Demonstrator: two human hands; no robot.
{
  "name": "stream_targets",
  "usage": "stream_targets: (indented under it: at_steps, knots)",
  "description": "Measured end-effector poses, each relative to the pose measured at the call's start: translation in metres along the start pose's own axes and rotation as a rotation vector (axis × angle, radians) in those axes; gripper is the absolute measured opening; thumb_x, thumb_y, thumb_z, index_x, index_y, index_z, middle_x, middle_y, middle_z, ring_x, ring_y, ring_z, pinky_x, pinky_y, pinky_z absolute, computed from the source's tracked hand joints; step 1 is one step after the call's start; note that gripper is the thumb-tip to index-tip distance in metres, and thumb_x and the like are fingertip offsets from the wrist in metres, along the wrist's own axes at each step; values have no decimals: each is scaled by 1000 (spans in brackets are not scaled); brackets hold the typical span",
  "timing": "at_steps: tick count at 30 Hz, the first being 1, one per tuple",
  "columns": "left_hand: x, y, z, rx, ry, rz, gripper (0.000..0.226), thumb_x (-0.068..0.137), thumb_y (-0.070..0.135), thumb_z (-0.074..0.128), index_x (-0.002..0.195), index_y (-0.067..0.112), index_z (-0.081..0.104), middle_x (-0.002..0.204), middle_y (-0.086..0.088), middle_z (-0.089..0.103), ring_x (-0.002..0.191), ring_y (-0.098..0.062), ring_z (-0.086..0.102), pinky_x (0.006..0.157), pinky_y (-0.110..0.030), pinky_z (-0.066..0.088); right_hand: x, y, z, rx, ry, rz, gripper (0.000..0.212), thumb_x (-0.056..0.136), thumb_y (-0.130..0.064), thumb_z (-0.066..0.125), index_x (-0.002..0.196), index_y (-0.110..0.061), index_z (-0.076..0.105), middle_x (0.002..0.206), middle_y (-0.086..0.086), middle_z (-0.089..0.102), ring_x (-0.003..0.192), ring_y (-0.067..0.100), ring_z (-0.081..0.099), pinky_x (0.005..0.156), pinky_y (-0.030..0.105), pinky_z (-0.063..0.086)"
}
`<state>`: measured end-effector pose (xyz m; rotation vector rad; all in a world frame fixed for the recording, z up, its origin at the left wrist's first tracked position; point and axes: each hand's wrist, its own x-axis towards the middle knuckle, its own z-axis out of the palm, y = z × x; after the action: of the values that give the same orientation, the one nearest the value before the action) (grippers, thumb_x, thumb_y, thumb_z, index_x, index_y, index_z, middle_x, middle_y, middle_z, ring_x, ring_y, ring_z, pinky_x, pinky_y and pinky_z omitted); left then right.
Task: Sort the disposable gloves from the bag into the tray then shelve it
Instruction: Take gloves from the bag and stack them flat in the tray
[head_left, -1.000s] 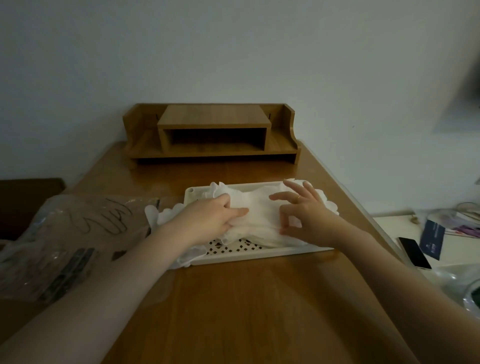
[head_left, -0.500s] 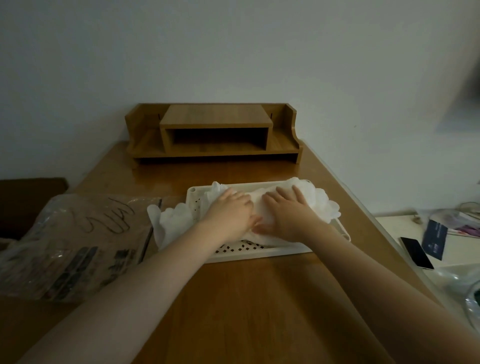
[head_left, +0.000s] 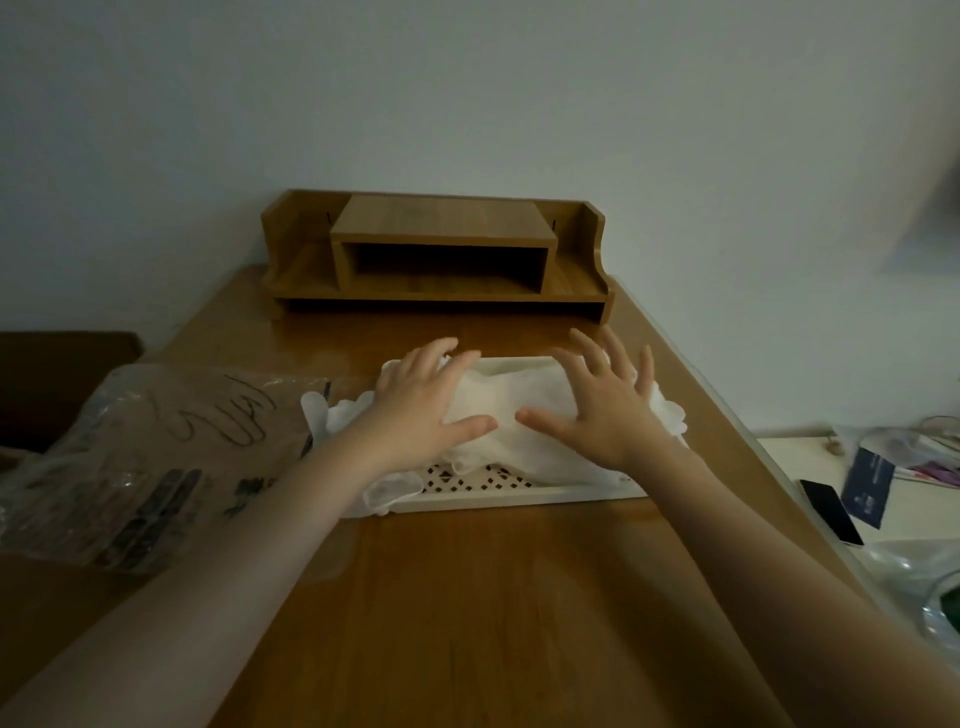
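A pile of thin white disposable gloves (head_left: 506, 402) lies in a white perforated tray (head_left: 519, 498) on the wooden table. Some gloves spill over the tray's left and right ends. My left hand (head_left: 423, 402) lies flat on the left half of the pile, fingers straight. My right hand (head_left: 600, 402) is spread flat on the right half, fingers apart. The clear plastic bag (head_left: 150, 457) with black print lies flat on the table to the left of the tray. A wooden desktop shelf (head_left: 439, 254) stands at the table's far edge against the wall.
The table's right edge runs diagonally past the tray. Beyond it, a lower white surface holds a phone (head_left: 831, 512), a dark blue card (head_left: 867, 486) and plastic wrapping (head_left: 924, 577). A dark piece of furniture (head_left: 57, 384) sits at the far left.
Both hands went from pinching and gathering the gloves to lying flat on the pile with fingers spread, and have slid toward the tray's far side.
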<state>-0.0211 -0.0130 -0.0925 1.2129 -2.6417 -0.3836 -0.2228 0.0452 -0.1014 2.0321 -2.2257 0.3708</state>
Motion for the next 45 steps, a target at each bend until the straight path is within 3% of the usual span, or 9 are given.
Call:
stream_targets:
  at_steps: [3,7,20,25,28,31,35,40,45]
  knots:
    - [-21,-10,-11,-48,6,-17,52,82,55,59,124,27,45,134,7,32,122,-12,33,97,-30,33,-1,-33,-6,73,102,-197,51,89,-62,42,128,-31,50,155,-3,24,147,20,-4,111,46,-18]
    - [-41,-30,-10,-44,-77,-48,39,73,55,69,96,27,53,98,15,40,92,-6,42,74,-23,40,0,-74,-2,144,107,-376,21,94,-35,52,109,-26,63,149,-1,36,147,22,6,113,43,-15]
    - [-48,-60,-3,-165,-101,-1,9,91,28,59,84,22,61,97,6,53,86,-10,53,73,-21,44,1,-98,10,183,14,-266,20,96,-32,50,108,-25,65,149,-3,36,146,21,7,116,43,-6]
    - [-44,-55,-11,-252,90,5,7,95,27,51,92,23,56,86,12,56,67,-1,50,57,-13,38,5,-100,6,314,23,-239,20,96,-25,52,110,-20,65,144,0,43,144,21,18,116,43,8]
    - [-36,-47,-27,-424,243,-39,14,98,29,45,100,19,54,83,5,58,69,-11,55,59,-21,41,9,-105,-2,566,-14,-250,27,95,-13,51,121,-15,58,133,1,53,128,15,43,108,32,33]
    - [-31,-35,-45,-692,330,-50,13,99,30,42,98,23,53,93,3,60,81,-16,58,69,-28,47,8,-113,-11,893,-122,-224,28,91,-17,53,118,-9,55,112,11,61,104,24,58,96,46,47]
    - [-29,-20,-62,-1032,371,-40,16,98,33,46,91,26,57,86,1,61,73,-15,58,62,-27,49,6,-118,-27,1167,-54,-168,29,86,-25,59,108,-6,59,100,22,61,92,41,58,84,48,51]
    - [-26,-14,-71,-1162,446,-103,12,94,31,55,87,24,60,80,6,63,72,-11,60,60,-27,50,7,-115,-46,1203,75,-130,16,90,-20,61,86,-5,60,80,8,61,73,18,60,69,29,51]
    - [-28,-11,-68,-1276,262,-136,10,94,23,55,100,18,61,84,-1,65,67,-15,60,57,-29,48,6,-109,-57,1225,93,-82,14,92,-22,58,81,-13,60,80,1,62,73,15,60,71,31,52]
